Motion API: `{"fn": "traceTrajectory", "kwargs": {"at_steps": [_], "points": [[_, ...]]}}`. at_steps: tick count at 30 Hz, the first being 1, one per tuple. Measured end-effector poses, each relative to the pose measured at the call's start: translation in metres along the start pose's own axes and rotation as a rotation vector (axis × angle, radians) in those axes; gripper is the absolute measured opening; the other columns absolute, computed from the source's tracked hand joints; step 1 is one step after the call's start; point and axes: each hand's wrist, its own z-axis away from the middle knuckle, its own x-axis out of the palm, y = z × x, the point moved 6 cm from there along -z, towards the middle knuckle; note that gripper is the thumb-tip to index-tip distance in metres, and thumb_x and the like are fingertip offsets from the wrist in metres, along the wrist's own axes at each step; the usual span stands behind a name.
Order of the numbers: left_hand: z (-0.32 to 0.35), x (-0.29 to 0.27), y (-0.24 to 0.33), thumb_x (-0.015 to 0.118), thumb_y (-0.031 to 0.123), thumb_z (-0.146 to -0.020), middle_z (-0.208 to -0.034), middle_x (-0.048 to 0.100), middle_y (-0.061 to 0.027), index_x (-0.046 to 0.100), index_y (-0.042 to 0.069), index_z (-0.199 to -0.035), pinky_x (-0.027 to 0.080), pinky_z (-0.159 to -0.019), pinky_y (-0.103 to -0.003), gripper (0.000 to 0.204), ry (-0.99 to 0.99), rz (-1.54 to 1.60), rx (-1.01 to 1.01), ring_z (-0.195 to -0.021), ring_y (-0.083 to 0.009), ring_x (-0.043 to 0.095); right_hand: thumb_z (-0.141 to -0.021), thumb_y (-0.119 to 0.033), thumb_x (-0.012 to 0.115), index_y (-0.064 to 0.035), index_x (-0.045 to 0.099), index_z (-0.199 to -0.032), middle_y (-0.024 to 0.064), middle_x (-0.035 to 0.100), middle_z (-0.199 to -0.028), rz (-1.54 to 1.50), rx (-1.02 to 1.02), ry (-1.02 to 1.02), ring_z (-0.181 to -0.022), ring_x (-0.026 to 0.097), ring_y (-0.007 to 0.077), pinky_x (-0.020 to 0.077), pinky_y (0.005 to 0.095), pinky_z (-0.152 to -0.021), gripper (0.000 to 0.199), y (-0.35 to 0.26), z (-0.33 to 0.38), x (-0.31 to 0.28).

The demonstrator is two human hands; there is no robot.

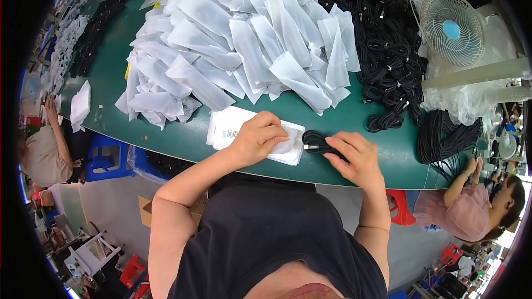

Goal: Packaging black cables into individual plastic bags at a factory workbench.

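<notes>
A stack of flat white printed pouches [224, 124] lies at the table's near edge in front of me. Over its right part, my left hand [257, 139] pinches the mouth of the top pouch between thumb and fingers. Just to the right, my right hand [356, 158] grips a coiled black cable [316, 139], its silver-tipped plug pointing left at the pouch opening. Cable and pouch are side by side; whether they touch I cannot tell. Beyond my hands rises a large heap of white pouches [205, 39], several of which bulge.
Bundled black cables [388, 50] cover the green table [177, 147] at the back right, with long cable hanks [449, 135] nearer. A fan [451, 29] stands beyond them. Co-workers sit at the left [47, 155] and right [460, 210]. A small white stack [81, 105] lies far left.
</notes>
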Motion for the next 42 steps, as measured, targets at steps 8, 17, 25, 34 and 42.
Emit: {"fn": "traceTrajectory", "kwargs": {"at_steps": [8, 17, 25, 34, 42], "points": [[-0.001, 0.009, 0.012, 0.070, 0.003, -0.073, -0.087, 0.055, -0.0085, 0.061, 0.003, -0.086, 0.046, -0.067, -0.035, 0.016, -0.042, -0.272, 0.142, -0.079, -0.0265, 0.055, -0.069, -0.010, 0.077, -0.0069, 0.065, -0.100, 0.0059, 0.062, -0.093, 0.046, 0.130, 0.034, -0.070, 0.062, 0.0228, 0.0503, 0.0315, -0.057, 0.034, 0.008, 0.002, 0.007], [0.002, 0.011, 0.001, 0.071, 0.003, -0.074, -0.084, 0.056, -0.0074, 0.063, 0.003, -0.084, 0.046, -0.066, -0.033, 0.013, -0.035, -0.211, 0.105, -0.078, -0.0252, 0.056, -0.072, -0.008, 0.075, -0.0046, 0.062, -0.104, 0.0102, 0.061, -0.095, -0.166, 0.346, -0.012, -0.077, 0.063, 0.0263, 0.0526, 0.0340, -0.063, 0.035, 0.010, 0.012, 0.015], [0.006, 0.000, -0.005, 0.069, 0.000, -0.078, -0.085, 0.059, -0.0051, 0.067, 0.002, -0.085, 0.044, -0.059, -0.024, 0.008, 0.095, 0.126, -0.077, -0.068, -0.0135, 0.055, -0.064, -0.004, 0.073, -0.0016, 0.062, -0.102, 0.0057, 0.060, -0.093, 0.304, -0.137, 0.085, -0.063, 0.052, 0.0183, 0.0455, 0.0274, -0.050, 0.039, -0.031, 0.005, 0.019], [0.010, 0.000, -0.006, 0.070, 0.000, -0.078, -0.084, 0.058, -0.0053, 0.067, 0.003, -0.084, 0.044, -0.060, -0.024, 0.007, 0.146, 0.303, -0.203, -0.070, -0.0129, 0.055, -0.065, -0.005, 0.064, -0.0012, 0.064, -0.104, 0.0092, 0.061, -0.099, 0.458, -0.301, 0.011, -0.066, 0.051, 0.0160, 0.0425, 0.0241, -0.049, 0.039, -0.041, 0.009, 0.027], [0.009, -0.002, -0.001, 0.071, 0.001, -0.075, -0.086, 0.057, -0.0061, 0.068, 0.004, -0.084, 0.046, -0.063, -0.028, 0.010, 0.157, 0.181, -0.062, -0.078, -0.0186, 0.056, -0.068, -0.007, 0.067, -0.0025, 0.064, -0.099, 0.0082, 0.062, -0.095, 0.379, -0.281, -0.004, -0.063, 0.052, 0.0157, 0.0422, 0.0254, -0.048, 0.032, -0.043, -0.001, 0.025]]}}
